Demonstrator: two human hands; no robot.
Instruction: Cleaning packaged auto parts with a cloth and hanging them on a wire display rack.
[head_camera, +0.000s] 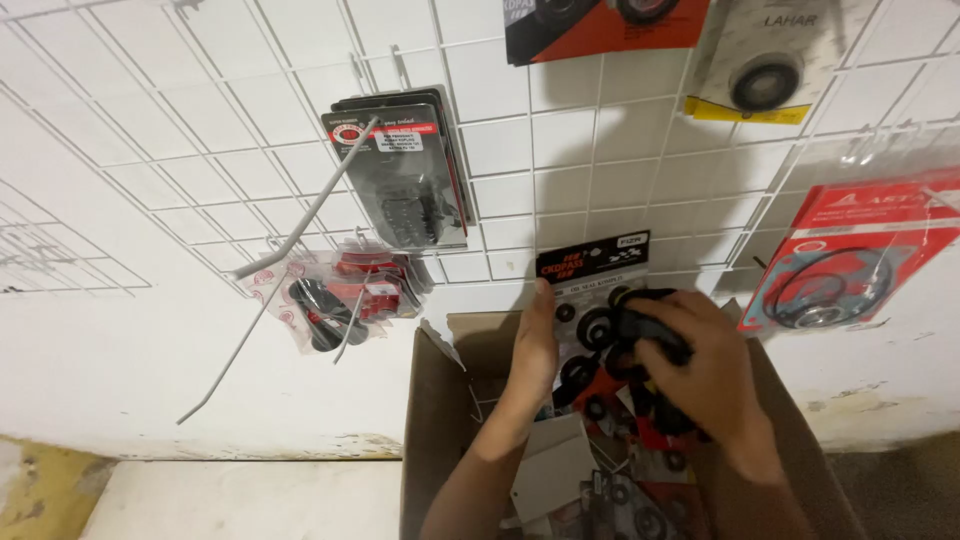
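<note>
My left hand (533, 352) grips the left edge of a flat packet (590, 270) with a black and red header card and several black rubber rings sealed under clear plastic. My right hand (703, 372) is closed over the packet's right side and over more black-ringed packets beneath it. Both hands are above an open cardboard box (437, 410) that holds several similar packets and a grey card.
A white wire grid (560, 170) covers the wall, with long empty hooks (300, 215) sticking out at left. Hanging on it are black blister packs (405, 175), red and clear bags (335, 295), a red gasket packet (845, 265) and more packets along the top.
</note>
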